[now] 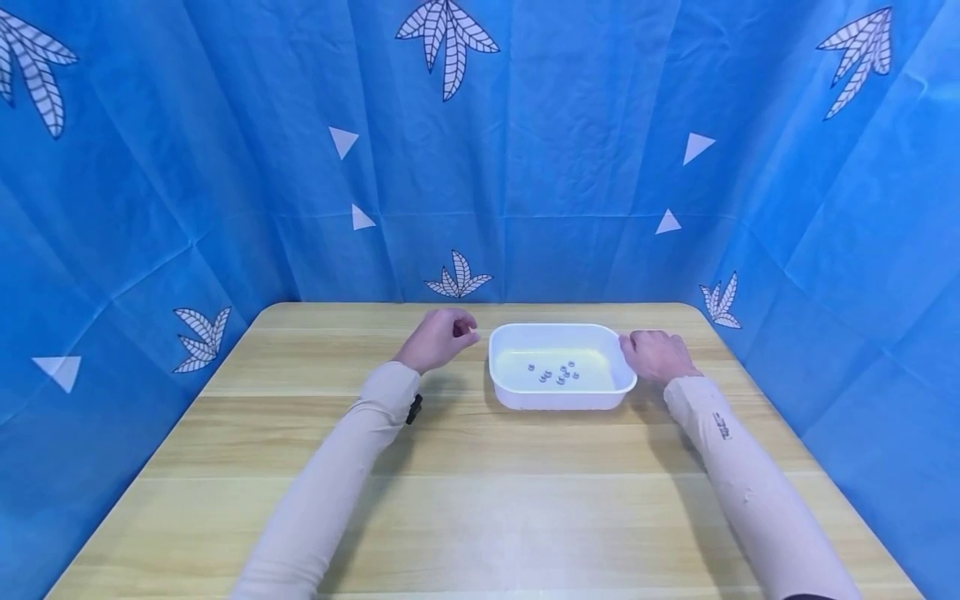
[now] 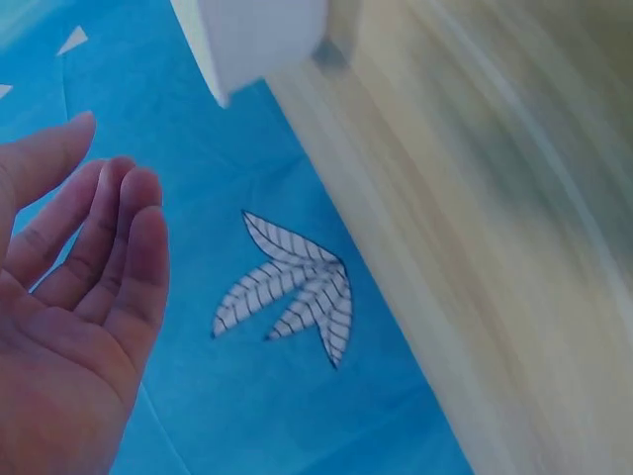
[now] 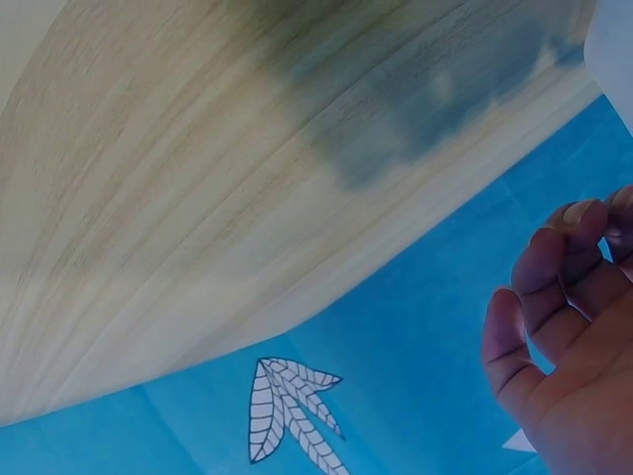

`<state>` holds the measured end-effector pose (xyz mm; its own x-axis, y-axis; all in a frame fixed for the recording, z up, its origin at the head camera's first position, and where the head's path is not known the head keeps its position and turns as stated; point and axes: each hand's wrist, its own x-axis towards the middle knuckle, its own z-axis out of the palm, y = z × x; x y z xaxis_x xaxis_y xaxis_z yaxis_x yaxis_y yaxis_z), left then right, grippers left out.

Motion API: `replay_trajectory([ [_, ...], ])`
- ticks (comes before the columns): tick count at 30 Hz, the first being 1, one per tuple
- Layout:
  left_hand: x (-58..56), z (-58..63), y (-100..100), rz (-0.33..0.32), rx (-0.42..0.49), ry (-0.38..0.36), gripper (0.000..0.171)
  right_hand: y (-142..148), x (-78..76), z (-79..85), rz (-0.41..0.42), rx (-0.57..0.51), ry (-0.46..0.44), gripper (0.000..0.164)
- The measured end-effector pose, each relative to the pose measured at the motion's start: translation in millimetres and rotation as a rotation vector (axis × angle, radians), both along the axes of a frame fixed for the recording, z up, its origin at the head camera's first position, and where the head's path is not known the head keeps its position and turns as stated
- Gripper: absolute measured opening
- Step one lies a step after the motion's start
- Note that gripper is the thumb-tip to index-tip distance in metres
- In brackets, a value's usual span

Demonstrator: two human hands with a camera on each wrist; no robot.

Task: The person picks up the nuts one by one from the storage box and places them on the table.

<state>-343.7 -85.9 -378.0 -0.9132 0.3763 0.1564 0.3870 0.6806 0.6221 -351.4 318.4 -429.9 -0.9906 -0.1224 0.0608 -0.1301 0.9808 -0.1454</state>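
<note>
A white tray (image 1: pixel 558 402) lies on the wooden table (image 1: pixel 480 517) between your hands, small pieces (image 1: pixel 561 381) inside. Your left hand (image 1: pixel 441 339), loosely curved, holds nothing beside one end; your right hand (image 1: pixel 660 355) overlaps the other rim, its grip indeterminable. Probably light, smooth, slightly flexible plastic; best held level by both end rims.

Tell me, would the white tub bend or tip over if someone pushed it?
It probably wouldn't tip: the white tub looks low and wide. Its neat, unsagging shape suggests it's fairly stiff. The small grey pieces scattered inside might slide around, though.
</note>
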Motion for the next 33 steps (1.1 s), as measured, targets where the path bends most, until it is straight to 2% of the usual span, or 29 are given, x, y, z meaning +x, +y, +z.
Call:
replay_trajectory([
  [6,-4.6,3.2,20,-0.018,0.025,-0.023,0.027,-1,1.1,-0.4,-0.004,-0.008,-0.006,0.059],
  [20,-13.3,-10.1,47,-0.047,0.061,-0.073,0.03,0,0.6,0.7,-0.001,-0.012,-0.019,0.061],
  [28,-14.2,-15.0,61,-0.045,0.059,-0.128,0.03,2,-0.5,-1.3,-0.005,-0.02,-0.013,0.06],
  [33,-13.9,-18.0,66,-0.056,0.048,-0.128,0.032,4,-2.3,-2.9,-0.008,-0.028,-0.013,0.06],
])
